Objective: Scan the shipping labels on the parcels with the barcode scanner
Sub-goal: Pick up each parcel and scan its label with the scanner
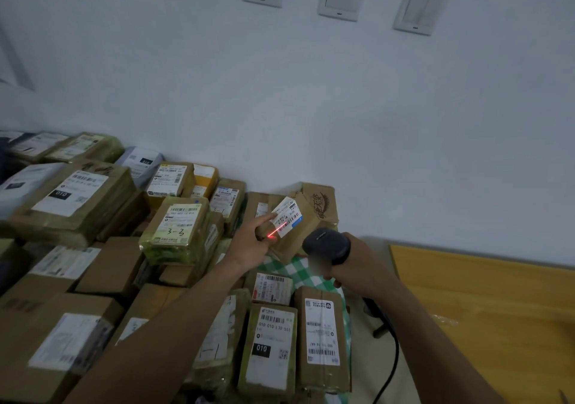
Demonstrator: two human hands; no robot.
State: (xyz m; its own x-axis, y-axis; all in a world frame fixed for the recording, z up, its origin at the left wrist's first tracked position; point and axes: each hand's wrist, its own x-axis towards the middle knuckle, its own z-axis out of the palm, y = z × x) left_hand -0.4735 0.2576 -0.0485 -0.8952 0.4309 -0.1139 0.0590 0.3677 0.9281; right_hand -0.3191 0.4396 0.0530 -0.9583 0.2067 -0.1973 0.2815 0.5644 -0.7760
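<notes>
Red beam (274, 233) from the scanner (326, 244) gripped in our right hand (354, 268) runs along the tilted label (287, 216), overshooting left onto our left hand (251, 243) clasping the parcel (298, 239).

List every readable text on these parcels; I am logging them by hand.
"3-3": handwritten, label of green-taped cardboard parcel.
"010": black patch, large brown cardboard parcel at left.
"010": black patch, long brown parcel nearest the camera.
Small brown cardboard box under the red scan line: label too blurred.

head cam, fwd & down, near parcels (270, 344), facing wall (280, 92)
</notes>
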